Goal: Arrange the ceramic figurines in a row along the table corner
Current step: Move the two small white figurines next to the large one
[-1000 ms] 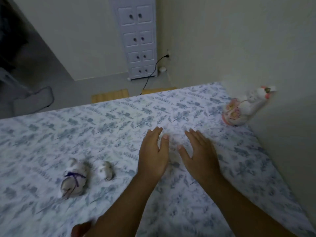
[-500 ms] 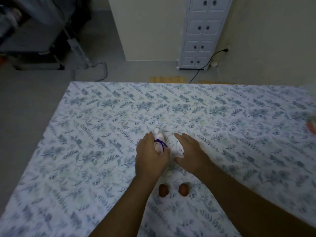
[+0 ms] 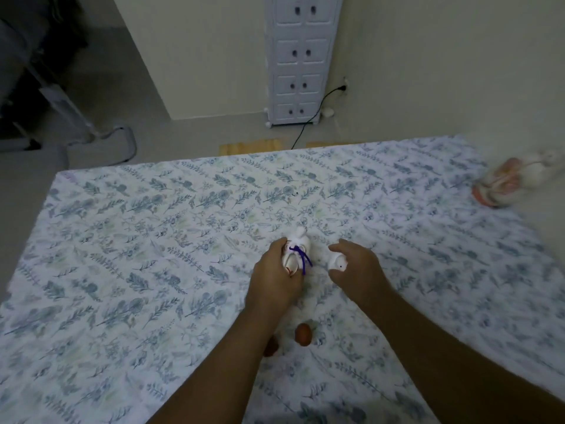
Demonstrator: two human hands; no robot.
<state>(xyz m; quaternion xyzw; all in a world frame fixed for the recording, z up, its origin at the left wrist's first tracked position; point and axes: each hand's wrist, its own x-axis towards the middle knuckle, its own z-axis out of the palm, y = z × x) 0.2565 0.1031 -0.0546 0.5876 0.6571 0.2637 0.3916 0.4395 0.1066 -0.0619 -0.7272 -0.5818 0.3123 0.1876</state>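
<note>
A white ceramic figurine with a purple ribbon [image 3: 298,250] is in the middle of the floral tablecloth [image 3: 153,234], and my left hand [image 3: 275,280] is closed around its lower part. My right hand [image 3: 357,267] grips a small white figurine [image 3: 336,263] just to the right of it. A larger white and pink figurine [image 3: 504,185] stands at the far right of the table near the wall, blurred. Two small brown egg-shaped pieces [image 3: 303,333] lie on the cloth between my forearms, one partly hidden by my left arm.
The table's far edge runs across the view, with floor beyond it. A white drawer cabinet [image 3: 301,56] stands against the wall with a black cable [image 3: 308,123] plugged in beside it. A wall borders the table on the right.
The view swung left from the corner figurine to the table's middle. Both hands moved from flat on the cloth to the two small white figurines and closed on them.
</note>
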